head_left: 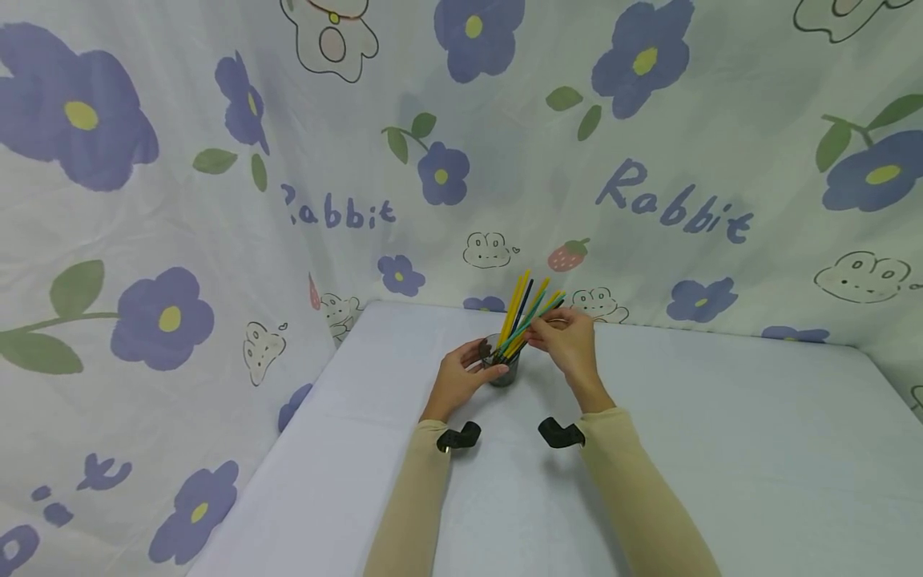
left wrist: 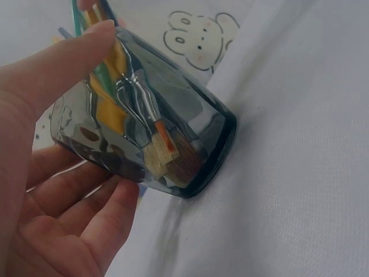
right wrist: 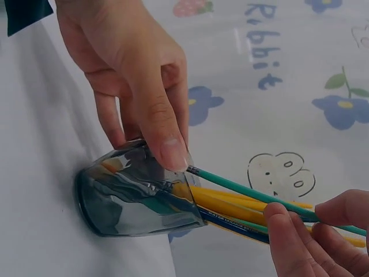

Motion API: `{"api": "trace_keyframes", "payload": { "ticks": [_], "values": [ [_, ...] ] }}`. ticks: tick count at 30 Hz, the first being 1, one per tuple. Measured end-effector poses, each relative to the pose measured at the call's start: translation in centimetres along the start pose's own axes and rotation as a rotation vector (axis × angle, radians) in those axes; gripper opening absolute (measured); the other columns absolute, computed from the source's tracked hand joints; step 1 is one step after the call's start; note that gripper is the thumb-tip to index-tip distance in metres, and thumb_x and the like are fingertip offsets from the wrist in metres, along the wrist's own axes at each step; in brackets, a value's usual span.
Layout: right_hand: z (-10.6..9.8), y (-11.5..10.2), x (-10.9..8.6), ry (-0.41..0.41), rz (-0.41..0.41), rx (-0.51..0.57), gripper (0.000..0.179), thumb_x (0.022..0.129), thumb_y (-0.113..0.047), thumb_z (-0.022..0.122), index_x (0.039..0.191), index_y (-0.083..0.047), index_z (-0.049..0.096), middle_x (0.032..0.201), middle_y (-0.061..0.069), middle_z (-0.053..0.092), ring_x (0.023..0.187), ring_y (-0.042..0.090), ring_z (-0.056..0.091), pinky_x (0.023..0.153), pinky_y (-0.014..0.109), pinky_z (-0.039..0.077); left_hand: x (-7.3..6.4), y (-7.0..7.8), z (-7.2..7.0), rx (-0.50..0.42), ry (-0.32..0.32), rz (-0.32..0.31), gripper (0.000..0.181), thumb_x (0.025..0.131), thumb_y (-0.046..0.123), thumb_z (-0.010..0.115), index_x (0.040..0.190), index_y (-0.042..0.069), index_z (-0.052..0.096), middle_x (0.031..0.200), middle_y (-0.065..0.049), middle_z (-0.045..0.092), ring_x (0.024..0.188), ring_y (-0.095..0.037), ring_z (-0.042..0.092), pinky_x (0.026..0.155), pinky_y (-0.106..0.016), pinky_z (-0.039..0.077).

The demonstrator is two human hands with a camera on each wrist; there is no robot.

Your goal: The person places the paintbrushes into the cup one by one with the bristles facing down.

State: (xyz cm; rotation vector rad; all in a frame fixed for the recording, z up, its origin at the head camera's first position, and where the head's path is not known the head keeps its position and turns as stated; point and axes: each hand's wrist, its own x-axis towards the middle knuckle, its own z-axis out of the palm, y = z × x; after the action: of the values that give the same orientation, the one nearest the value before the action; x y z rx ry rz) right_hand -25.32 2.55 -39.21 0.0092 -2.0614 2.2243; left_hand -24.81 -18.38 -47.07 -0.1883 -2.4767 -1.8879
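My left hand (head_left: 461,378) holds a tinted see-through glass (left wrist: 202,115) around its side, thumb near the rim and fingers beneath. Several paintbrushes with yellow, dark blue and teal handles (head_left: 513,308) lean out of the glass toward the right; their bristles (left wrist: 165,151) show through its wall near the base. With thumb and fingers, my right hand (head_left: 568,343) pinches a teal-handled paintbrush (right wrist: 242,189). The lower end of that brush is at the glass rim, by the left thumb. Other handles pass behind the right fingers and are partly hidden.
A white-covered table (head_left: 346,481) lies under both hands. Behind and to the left hangs a white curtain (head_left: 505,144) printed with purple flowers, rabbits and lettering. Black wrist mounts (head_left: 561,433) stick out from the sleeves.
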Motion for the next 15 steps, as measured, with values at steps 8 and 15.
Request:
{"api": "trace_keyframes", "payload": {
  "ticks": [8,15],
  "values": [
    [0.5,0.14,-0.29,-0.007,-0.01,-0.04,0.018,0.094,-0.003,0.069,0.104,0.011,0.067,0.095,0.026,0.077,0.072,0.019,0.078,0.07,0.028,0.067,-0.03,-0.05,0.04,0.001,0.003,0.008,0.081,0.082,0.038,0.089,0.149,0.008,0.055,0.143,-0.014,0.064,0.135,-0.031,0.061,0.114,-0.045,0.053],
    [0.82,0.52,-0.35,-0.022,-0.016,-0.078,0.016,0.094,-0.003,0.069,0.102,0.011,0.068,0.095,0.027,0.077,0.074,0.022,0.078,0.067,0.025,0.066,-0.03,-0.14,0.01,-0.017,-0.001,0.007,0.079,0.083,0.035,0.089,0.149,0.008,0.055,0.142,-0.014,0.064,0.136,-0.032,0.06,0.115,-0.046,0.052]
  ]
}}
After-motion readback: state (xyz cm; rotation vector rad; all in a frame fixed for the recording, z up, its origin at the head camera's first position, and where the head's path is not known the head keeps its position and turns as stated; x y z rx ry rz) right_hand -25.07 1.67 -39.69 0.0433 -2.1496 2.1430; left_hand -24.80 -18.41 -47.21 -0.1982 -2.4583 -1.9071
